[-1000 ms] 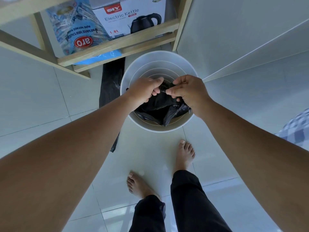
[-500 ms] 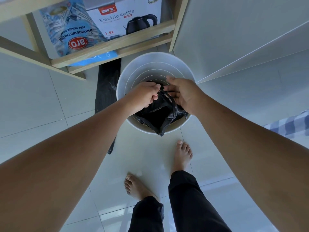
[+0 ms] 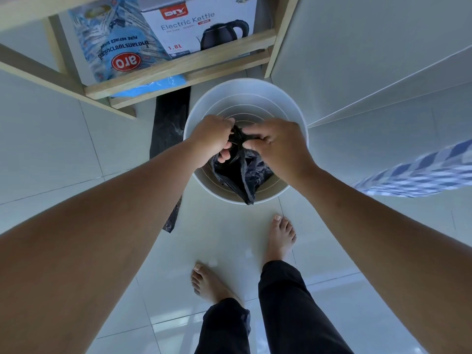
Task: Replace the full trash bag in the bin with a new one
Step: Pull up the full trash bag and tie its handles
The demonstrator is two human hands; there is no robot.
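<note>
A round white bin (image 3: 245, 94) stands on the tiled floor in front of my feet. Inside it sits a black trash bag (image 3: 245, 172), gathered at the top. My left hand (image 3: 212, 139) and my right hand (image 3: 278, 144) are both over the bin, close together, each pinching the bag's bunched black top between the fingers. A flat, folded black bag (image 3: 168, 123) lies on the floor just left of the bin, partly hidden by my left forearm.
A wooden shelf unit (image 3: 178, 70) stands behind the bin, holding an electric kettle box (image 3: 196, 26) and a blue sugar pack (image 3: 112, 44). A white wall (image 3: 383, 60) runs along the right. Blue checked cloth (image 3: 419, 172) shows at the right edge. My bare feet are on the tiles.
My hands have drawn closer and twisted the bag's top between them; the bag's opening is more bunched. The camera view shifted slightly.
</note>
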